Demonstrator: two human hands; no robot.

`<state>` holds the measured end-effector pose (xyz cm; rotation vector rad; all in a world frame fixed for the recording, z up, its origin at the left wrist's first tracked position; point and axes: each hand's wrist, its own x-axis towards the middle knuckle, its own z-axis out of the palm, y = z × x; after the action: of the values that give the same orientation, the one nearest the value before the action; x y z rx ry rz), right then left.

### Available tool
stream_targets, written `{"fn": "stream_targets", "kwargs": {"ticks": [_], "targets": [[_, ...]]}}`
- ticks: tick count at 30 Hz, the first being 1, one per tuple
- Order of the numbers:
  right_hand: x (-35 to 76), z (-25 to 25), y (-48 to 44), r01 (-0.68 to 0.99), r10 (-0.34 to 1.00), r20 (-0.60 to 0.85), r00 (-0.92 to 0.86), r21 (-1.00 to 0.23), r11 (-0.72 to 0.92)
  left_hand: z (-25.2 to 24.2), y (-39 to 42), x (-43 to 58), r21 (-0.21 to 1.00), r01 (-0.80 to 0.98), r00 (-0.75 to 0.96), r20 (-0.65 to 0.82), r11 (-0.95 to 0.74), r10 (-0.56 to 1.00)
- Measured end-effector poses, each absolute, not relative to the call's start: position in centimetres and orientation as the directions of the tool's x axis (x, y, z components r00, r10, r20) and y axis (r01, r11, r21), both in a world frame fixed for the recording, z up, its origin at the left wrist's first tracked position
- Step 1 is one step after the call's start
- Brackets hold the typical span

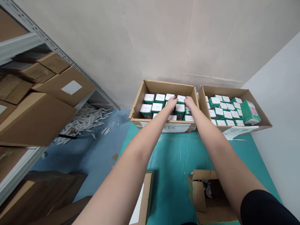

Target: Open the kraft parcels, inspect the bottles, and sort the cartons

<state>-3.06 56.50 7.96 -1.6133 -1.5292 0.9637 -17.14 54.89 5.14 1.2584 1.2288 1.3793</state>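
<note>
The left hand (pixel 172 102) and the right hand (pixel 189 101) are held close together, palms down, with fingers curved onto the white tops of the green-and-white cartons (pixel 156 107). Contact is seen, but whether either hand is gripping or just resting cannot be told. The cartons are packed upright in rows inside an open cardboard box (pixel 164 86), with a paper label (pixel 175 127) on its near side. A second open box (pixel 225 92) stands just beside it on the right, similarly filled, and a green carton with a pink panel (pixel 250 113) is tilted against its inner wall. Both boxes are set on a teal sheet (pixel 178 159). A box with open flaps (pixel 211 200) is seen below the right arm. On the left, a metal shelf (pixel 23 47) is stacked with brown cartons (pixel 63 86), and a heap of white packets (pixel 84 120) lies on a blue floor (pixel 98 159).
</note>
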Motion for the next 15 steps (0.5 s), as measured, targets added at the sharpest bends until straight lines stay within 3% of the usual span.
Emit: {"fn": "stream_targets", "kwargs": {"ticks": [3, 8, 11, 15], "targets": [[-0.7, 10.8, 53.7, 0.400, 0.999, 0.012, 0.049, -0.916, -0.009, 8.2, 52.7, -17.9, 0.998, 0.056, -0.059, 0.031, -0.028, 0.998], [6.6, 16.1, 40.1, 0.277, 0.972, 0.234, 0.011, -0.935, 0.222, 13.9, 41.2, -18.7, 0.978, -0.025, 0.018, 0.207, -0.207, 0.978], [11.9, 17.8, 29.3, 0.317, 0.961, 0.235, 0.146, -0.931, 0.180, 15.0, 31.4, -18.5, 0.983, -0.067, 0.001, 0.169, -0.169, 0.986], [18.8, 15.4, 16.8, 0.375, 0.899, 0.146, 0.414, -0.927, -0.023, 11.1, 20.0, -17.0, 0.995, -0.066, -0.046, -0.083, 0.080, 0.996]]}}
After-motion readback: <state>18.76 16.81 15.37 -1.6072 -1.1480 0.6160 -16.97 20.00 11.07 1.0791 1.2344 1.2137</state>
